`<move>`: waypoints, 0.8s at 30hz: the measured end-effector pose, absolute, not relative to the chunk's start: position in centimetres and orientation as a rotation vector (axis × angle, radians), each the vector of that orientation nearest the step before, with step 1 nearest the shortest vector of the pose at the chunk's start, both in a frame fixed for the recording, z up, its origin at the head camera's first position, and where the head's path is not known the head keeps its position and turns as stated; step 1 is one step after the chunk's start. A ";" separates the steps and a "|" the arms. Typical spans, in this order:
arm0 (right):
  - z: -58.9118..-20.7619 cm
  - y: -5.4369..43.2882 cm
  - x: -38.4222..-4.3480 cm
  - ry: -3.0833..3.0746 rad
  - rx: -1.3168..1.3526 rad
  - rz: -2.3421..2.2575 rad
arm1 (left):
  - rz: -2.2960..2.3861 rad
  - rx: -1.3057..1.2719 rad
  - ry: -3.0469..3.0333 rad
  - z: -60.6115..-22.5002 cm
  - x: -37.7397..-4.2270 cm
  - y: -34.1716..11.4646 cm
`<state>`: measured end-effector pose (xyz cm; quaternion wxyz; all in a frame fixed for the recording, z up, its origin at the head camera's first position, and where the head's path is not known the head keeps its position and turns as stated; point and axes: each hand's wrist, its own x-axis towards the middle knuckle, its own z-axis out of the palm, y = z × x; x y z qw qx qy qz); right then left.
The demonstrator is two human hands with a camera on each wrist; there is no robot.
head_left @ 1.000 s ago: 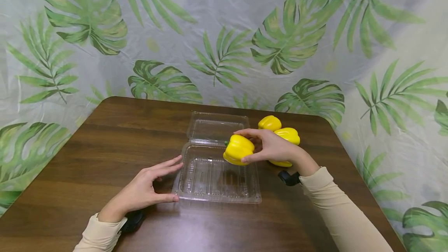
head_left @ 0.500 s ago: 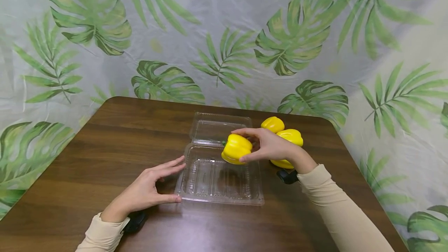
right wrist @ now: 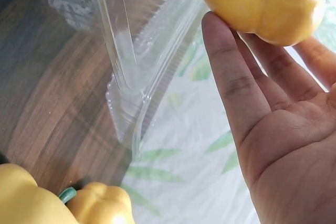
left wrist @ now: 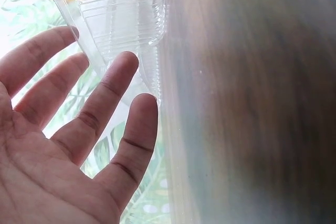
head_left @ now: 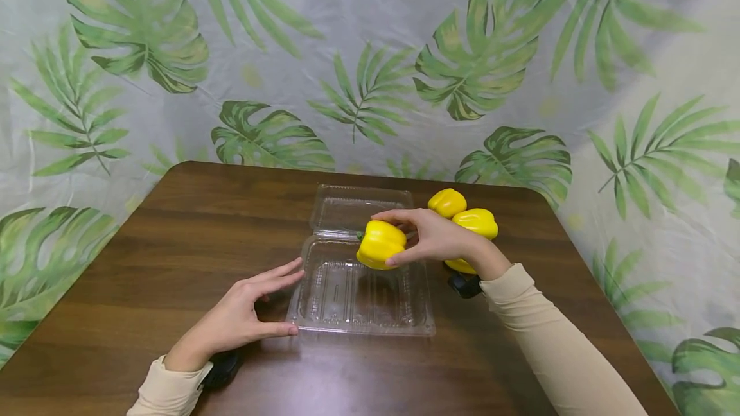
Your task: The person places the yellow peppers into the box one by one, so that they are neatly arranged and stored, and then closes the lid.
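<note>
A yellow bell pepper (head_left: 381, 245) with a green stem is held by my right hand (head_left: 433, 236), thumb at its near side and fingers at its far side. It hangs over the base of a clear plastic clamshell container (head_left: 335, 313), whose lid (head_left: 363, 201) lies folded back behind it. In the right wrist view the pepper (right wrist: 265, 3) rests against the fingers. My left hand (head_left: 243, 310) touches the container's left rim with its fingers spread and nothing gripped. The left wrist view shows those fingertips (left wrist: 126, 64) right at the clear wall.
To the right, two yellow bell peppers (head_left: 447, 202) (head_left: 477, 221) and part of a third (head_left: 461, 266) sit partly behind my right hand and wrist. The brown wooden table (head_left: 191, 242) ends at a leaf-print cloth (head_left: 370, 50) at the back.
My right hand has carried the bell pepper a little to the left over the container. My left hand has stayed at the rim.
</note>
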<state>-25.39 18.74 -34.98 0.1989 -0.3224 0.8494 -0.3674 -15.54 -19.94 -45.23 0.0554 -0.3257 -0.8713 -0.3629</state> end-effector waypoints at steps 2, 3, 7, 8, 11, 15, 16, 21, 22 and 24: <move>-35.0 18.5 -25.5 2.384 -0.914 -1.014 | -1.101 -0.983 -2.645 -45.2 -15.6 -19.9; -35.0 18.5 -25.6 2.386 -0.921 -1.009 | -1.102 -0.982 -2.645 -45.1 -15.7 -19.9; -35.0 18.1 -25.7 2.379 -0.943 -0.985 | -1.094 -0.987 -2.650 -45.1 -15.7 -19.9; -34.9 17.9 -25.8 2.374 -0.948 -0.984 | -1.094 -0.988 -2.650 -45.1 -15.7 -19.9; -35.0 17.5 -25.8 2.358 -0.964 -0.987 | -1.099 -0.983 -2.650 -45.1 -15.6 -20.0; -35.1 16.9 -25.9 2.344 -0.989 -0.987 | -1.109 -0.978 -2.645 -45.1 -15.6 -20.0; -35.2 16.8 -25.9 2.341 -0.995 -0.980 | -1.110 -0.978 -2.644 -45.1 -15.6 -20.0; -35.5 16.2 -26.0 2.340 -1.002 -0.960 | -1.114 -0.991 -2.638 -45.2 -15.6 -19.9; -35.6 16.1 -26.0 2.340 -1.004 -0.959 | -1.114 -0.992 -2.639 -45.2 -15.6 -19.9; -35.7 15.8 -26.0 2.334 -1.005 -0.964 | -1.116 -0.994 -2.641 -45.2 -15.6 -20.0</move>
